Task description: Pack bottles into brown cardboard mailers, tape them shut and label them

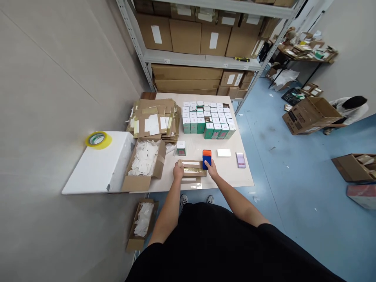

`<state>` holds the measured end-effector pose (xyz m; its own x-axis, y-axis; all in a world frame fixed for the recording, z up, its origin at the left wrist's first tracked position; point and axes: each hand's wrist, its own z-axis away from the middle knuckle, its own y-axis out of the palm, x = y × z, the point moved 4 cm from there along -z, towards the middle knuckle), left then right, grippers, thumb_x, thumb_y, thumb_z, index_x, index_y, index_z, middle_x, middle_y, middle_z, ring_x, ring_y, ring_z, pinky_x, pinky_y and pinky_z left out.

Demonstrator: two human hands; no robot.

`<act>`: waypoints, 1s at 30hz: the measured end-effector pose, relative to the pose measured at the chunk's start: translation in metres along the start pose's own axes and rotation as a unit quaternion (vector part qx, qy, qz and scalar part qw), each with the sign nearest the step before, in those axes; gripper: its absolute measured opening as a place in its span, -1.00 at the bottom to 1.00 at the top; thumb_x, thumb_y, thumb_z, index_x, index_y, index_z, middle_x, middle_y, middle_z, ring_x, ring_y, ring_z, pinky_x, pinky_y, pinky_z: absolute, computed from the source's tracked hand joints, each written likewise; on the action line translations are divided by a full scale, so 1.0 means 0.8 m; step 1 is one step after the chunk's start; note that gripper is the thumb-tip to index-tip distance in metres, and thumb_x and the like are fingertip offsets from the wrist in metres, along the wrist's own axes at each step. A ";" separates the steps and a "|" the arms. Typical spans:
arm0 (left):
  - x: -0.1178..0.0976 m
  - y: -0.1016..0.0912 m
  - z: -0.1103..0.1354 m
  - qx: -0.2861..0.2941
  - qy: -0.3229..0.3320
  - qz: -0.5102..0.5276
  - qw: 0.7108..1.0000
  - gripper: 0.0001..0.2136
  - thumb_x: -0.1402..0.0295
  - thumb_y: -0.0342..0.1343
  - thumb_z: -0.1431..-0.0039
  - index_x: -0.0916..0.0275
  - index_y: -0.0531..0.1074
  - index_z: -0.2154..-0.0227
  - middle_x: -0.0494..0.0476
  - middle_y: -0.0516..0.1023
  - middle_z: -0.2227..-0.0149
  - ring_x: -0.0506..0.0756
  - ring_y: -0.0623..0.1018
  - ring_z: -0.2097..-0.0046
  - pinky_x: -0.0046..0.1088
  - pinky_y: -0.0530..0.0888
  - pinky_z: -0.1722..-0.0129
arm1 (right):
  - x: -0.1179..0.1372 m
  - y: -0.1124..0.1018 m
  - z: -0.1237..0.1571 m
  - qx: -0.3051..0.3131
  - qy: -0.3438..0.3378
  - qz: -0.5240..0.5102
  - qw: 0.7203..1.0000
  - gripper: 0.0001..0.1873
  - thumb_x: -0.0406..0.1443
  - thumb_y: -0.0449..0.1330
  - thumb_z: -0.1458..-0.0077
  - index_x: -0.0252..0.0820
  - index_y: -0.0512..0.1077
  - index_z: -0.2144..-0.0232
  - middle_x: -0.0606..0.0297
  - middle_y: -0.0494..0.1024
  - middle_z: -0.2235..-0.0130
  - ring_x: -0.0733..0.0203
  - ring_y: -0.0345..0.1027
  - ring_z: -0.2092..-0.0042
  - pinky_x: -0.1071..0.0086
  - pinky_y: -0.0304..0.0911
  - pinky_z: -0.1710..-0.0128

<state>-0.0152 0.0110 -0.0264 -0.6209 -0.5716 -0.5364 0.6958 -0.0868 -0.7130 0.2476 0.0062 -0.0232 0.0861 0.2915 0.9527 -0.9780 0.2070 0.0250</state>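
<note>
My left hand (178, 171) is closed on the left end of a small flat cardboard box (192, 167) lying near the table's front edge. My right hand (211, 169) grips a blue tape dispenser with an orange top (206, 158) at the box's right end. A single small green and white box (181, 148) stands just behind the cardboard box.
Stacked flat cardboard sleeves (154, 121) and a block of several green and white boxes (207, 119) fill the table's back. An open carton of white bags (144, 160), a white card (223, 152), purple labels (241, 159), a tape roll (98, 139). Another person (349, 107) crouches far right.
</note>
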 end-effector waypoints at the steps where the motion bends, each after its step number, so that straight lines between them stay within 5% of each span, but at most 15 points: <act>1: 0.004 -0.001 0.002 -0.005 0.004 0.000 1.000 -0.53 0.20 0.05 -0.42 0.30 0.30 -0.29 0.42 0.60 -0.11 0.32 0.58 -0.15 -0.29 0.43 -0.05 | -0.006 0.002 0.002 -0.003 0.007 0.003 1.000 -0.45 0.12 0.35 -0.01 -0.08 0.46 0.10 0.22 0.62 0.10 -0.02 0.47 0.01 0.08 0.37 -0.10; 8: -0.025 0.014 -0.001 0.014 0.029 -0.024 0.999 -0.50 0.16 0.03 -0.43 0.30 0.31 -0.31 0.41 0.64 -0.05 0.33 0.60 -0.11 -0.26 0.43 -0.04 | -0.020 -0.025 0.003 -0.043 0.017 0.011 0.999 -0.47 0.12 0.34 0.02 -0.10 0.44 0.17 0.23 0.61 0.17 0.00 0.46 0.07 0.13 0.37 -0.03; 12: -0.050 0.050 0.013 0.043 0.036 -0.023 0.998 -0.52 0.15 0.03 -0.43 0.25 0.32 -0.31 0.40 0.60 -0.11 0.31 0.58 -0.15 -0.27 0.44 -0.07 | -0.011 -0.065 0.000 -0.065 0.007 0.030 0.997 -0.48 0.10 0.37 0.05 -0.09 0.44 0.18 0.24 0.60 0.17 0.00 0.45 0.08 0.12 0.36 -0.02; 19: -0.046 0.103 0.037 0.067 0.005 -0.007 0.998 -0.51 0.14 -0.03 -0.46 0.25 0.28 -0.33 0.39 0.56 -0.17 0.28 0.56 -0.19 -0.28 0.43 -0.11 | 0.001 -0.121 0.018 -0.066 -0.011 0.049 0.997 -0.47 0.11 0.36 0.01 -0.11 0.46 0.16 0.21 0.61 0.15 -0.03 0.44 0.07 0.09 0.36 -0.02; 23: -0.055 0.109 0.028 0.059 0.031 0.038 0.997 -0.49 0.17 0.04 -0.42 0.32 0.28 -0.32 0.43 0.57 -0.14 0.31 0.56 -0.18 -0.27 0.43 -0.12 | 0.018 -0.114 0.031 -0.037 -0.052 0.055 0.996 -0.43 0.08 0.37 -0.02 -0.08 0.49 0.01 0.18 0.61 0.05 -0.06 0.44 -0.02 0.06 0.35 -0.10; 30: -0.063 0.107 0.019 0.097 0.036 0.062 0.993 -0.43 0.23 0.05 -0.40 0.35 0.16 -0.38 0.44 0.51 -0.22 0.28 0.49 -0.25 -0.28 0.38 -0.18 | 0.024 -0.067 0.035 0.121 -0.028 0.037 0.992 -0.46 0.01 0.44 0.04 -0.09 0.57 0.06 0.25 0.64 0.12 -0.02 0.47 0.06 0.08 0.36 -0.08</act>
<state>0.0812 0.0203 -0.0536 -0.5450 -0.5292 -0.6503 0.8209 -0.1792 -0.5422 0.2965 -0.0250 0.0024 0.0082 0.2437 0.9698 -0.9988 -0.0450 0.0197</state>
